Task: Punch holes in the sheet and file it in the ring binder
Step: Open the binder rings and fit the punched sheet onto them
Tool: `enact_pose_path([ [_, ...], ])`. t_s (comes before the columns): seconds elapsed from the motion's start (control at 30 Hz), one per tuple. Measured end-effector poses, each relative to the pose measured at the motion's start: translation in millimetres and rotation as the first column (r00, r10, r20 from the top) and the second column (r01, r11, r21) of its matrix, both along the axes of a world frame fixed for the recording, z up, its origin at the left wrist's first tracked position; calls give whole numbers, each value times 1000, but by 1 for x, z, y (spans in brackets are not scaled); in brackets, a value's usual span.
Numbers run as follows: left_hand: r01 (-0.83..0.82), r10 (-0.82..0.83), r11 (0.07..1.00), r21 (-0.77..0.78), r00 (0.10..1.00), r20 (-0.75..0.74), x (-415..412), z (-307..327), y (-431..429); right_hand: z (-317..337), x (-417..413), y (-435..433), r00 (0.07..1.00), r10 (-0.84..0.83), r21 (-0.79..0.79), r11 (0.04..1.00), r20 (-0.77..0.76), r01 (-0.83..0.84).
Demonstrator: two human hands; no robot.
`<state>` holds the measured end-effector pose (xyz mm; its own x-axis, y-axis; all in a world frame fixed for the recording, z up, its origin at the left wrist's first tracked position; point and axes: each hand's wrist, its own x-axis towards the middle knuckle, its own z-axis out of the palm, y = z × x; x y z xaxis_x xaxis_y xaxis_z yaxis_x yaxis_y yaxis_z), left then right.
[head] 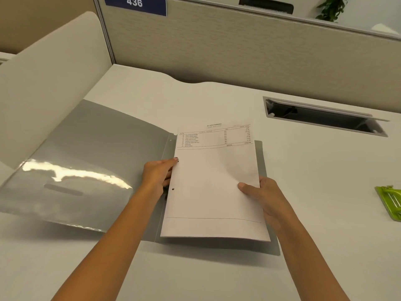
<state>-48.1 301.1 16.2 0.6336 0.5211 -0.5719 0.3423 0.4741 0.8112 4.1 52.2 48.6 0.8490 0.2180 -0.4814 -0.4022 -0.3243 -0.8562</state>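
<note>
A white printed sheet (213,183) with a punched hole near its left edge lies over the right half of an open grey binder (93,148). My left hand (159,173) grips the sheet's left edge, fingers partly tucked under it, above the hole. On the right edge, my right hand (263,197) pinches the sheet with the thumb on top. The binder's front cover lies flat to the left with a glossy clear pocket (65,192). A green hole punch (390,202) sits at the desk's right edge, cut off by the frame. The binder's rings are hidden.
The white desk (314,170) has a recessed cable slot (323,116) at the back right. A beige partition (238,51) with a blue "436" sign (135,4) runs behind. A curved cream panel (50,68) rises at the left.
</note>
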Motion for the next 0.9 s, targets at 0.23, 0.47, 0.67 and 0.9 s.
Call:
enact_pose_path([
  [0.23, -1, 1, 1000, -4, 1000, -12, 2, 4, -3, 11, -1, 2, 999, -26, -25, 999, 35, 27],
  [0.47, -19, 19, 1000, 3, 999, -37, 4, 6, -7, 17, 0, 7, 999, -30, -52, 998, 41, 32],
  [0.67, -13, 12, 1000, -24, 999, -52, 2, 2, -3, 15, 1, 11, 999, -21, -70, 997, 37, 24],
  [0.9, -11, 7, 999, -53, 997, -77, 6, 7, -4, 21, 0, 11, 999, -20, -96, 995, 47, 25],
])
